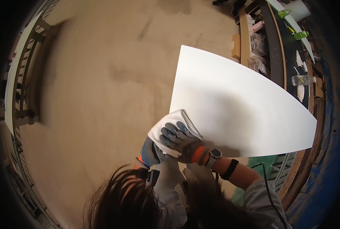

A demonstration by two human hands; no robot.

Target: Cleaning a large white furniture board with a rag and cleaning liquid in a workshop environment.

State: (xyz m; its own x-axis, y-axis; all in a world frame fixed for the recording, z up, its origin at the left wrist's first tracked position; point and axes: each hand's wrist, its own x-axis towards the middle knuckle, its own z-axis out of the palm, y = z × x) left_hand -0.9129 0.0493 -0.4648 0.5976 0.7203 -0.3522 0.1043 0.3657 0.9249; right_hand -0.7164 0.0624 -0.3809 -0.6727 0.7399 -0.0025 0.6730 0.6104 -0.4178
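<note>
Left hand [151,152] mostly hidden behind white cloth [169,128].

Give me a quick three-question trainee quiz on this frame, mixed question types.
1. True or false: both hands wear gloves.
2. Multiple choice: the white cloth lies at which part of the white panel? A) far corner B) near left corner C) right tip
3. Fill in: the right hand presses on the ____.

Key:
1. True; the left hand sits just below the cloth, gloved too.
2. B
3. cloth
</note>
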